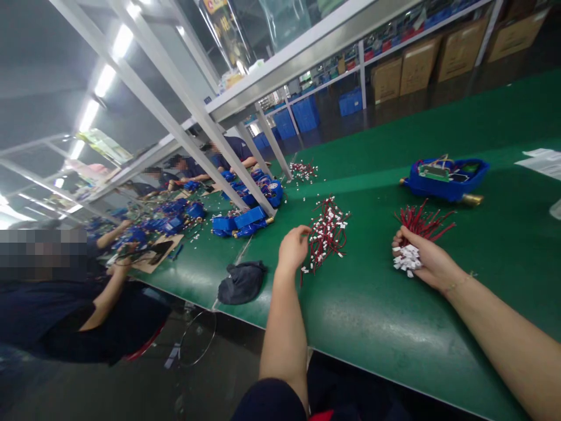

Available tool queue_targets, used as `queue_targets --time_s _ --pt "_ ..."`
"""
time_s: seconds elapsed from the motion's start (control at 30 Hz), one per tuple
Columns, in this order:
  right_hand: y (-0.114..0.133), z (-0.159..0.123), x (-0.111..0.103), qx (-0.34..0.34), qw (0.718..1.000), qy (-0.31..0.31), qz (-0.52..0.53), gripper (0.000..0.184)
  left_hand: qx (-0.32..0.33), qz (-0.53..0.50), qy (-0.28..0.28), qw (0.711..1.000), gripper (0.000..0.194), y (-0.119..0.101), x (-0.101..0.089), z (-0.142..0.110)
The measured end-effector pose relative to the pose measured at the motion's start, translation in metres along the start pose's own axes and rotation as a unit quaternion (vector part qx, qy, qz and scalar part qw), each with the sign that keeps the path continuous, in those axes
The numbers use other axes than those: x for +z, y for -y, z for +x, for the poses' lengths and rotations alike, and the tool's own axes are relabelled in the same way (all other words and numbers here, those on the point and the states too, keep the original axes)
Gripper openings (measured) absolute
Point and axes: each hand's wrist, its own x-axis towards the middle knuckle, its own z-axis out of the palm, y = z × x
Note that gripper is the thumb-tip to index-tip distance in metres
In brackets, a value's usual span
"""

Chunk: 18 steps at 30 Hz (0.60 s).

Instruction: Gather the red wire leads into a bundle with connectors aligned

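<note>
1. The right hand (423, 257) is clenched around a gathered bundle of red wire leads (418, 234). Their white connectors (407, 258) are bunched together at the near end of the fist, and the red tails fan out toward 1 o'clock. Held this way, the plug ends sit level, which looks like a way to keep the leads sorted as one bunch.

2. The left hand (293, 247) rests on the green desk (372, 316) with its fingers curled onto the near edge of a loose pile of wire leads (326, 234). It appears to pinch one or two leads, though the fingertips are partly hidden.

3. That pile lies at 2 o'clock from the left hand, touching it, and at 9 o'clock from the right hand, well apart.

4. A blue housing with a circuit board (447, 175) sits at 1 o'clock from the right hand, near the fanned tails.

5. A dark cloth cap (241, 282) lies at 8 o'clock from the left hand, near the desk edge.

6. Further at 10 o'clock, blue housings (245, 221) are heaped where seated co-workers (193, 169) work.
</note>
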Motion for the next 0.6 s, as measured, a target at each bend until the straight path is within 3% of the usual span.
queue_targets --time_s 0.1,0.2,0.43,0.6 --pt "0.001 0.001 -0.001 0.012 1.000 0.012 0.024 0.019 0.009 0.043 0.050 0.998 0.045 0.040 -0.014 -0.019" --pt "0.002 0.002 -0.001 0.022 0.999 0.019 0.042 0.020 0.050 0.078 0.116 0.989 0.046 0.058 -0.017 -0.030" --pt "0.005 0.005 -0.001 0.032 0.997 0.023 0.068 0.016 0.150 0.142 0.208 0.956 0.023 0.065 -0.025 -0.009" --pt "0.004 0.004 -0.001 0.032 0.996 0.026 0.079 0.016 0.191 0.167 0.229 0.940 0.021 0.067 -0.023 0.003"
